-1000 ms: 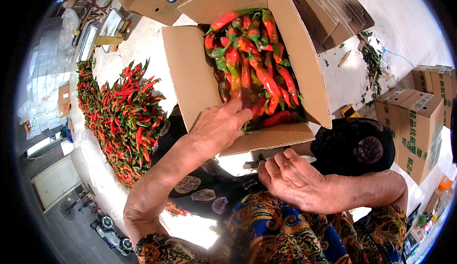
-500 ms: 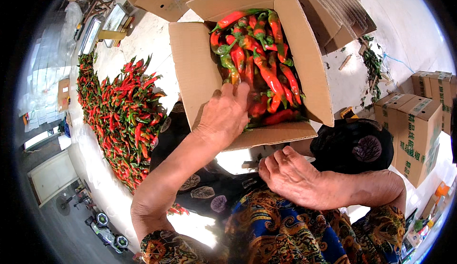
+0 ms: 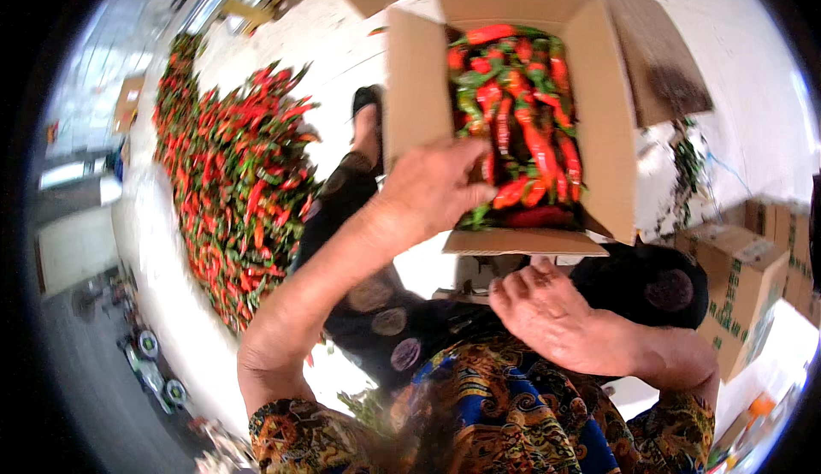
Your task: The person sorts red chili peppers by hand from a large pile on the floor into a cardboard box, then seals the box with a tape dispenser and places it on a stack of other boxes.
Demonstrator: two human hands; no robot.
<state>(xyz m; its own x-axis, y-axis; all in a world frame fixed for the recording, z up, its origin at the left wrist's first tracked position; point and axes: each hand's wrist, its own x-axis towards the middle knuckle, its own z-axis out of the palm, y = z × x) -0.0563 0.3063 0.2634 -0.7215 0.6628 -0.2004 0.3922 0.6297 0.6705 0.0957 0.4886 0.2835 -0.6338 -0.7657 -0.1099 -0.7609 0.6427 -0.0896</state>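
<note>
Red and green chili peppers (image 3: 539, 145) fill an open cardboard box (image 3: 419, 89) in front of me, its flaps folded outward. My left hand (image 3: 438, 185) reaches over the box's near left corner. Its thumb and fingers are apart at the peppers, and no pepper is clearly gripped. Just below the near flap is my right hand (image 3: 552, 316), its fingers curled in. Whatever those fingers may hold is hidden.
A long heap of chili peppers (image 3: 244, 192) covers the floor to the left. Closed printed cartons (image 3: 735, 277) stand at the right. Flat cardboard (image 3: 667, 55) lies beyond the box, near scattered leaves (image 3: 687, 166). My foot (image 3: 366, 102) rests left of the box.
The view has shifted, so the box sits farther right in the picture. My left hand has moved back toward the box's left edge, its thumb now apart. The right hand remains curled.
</note>
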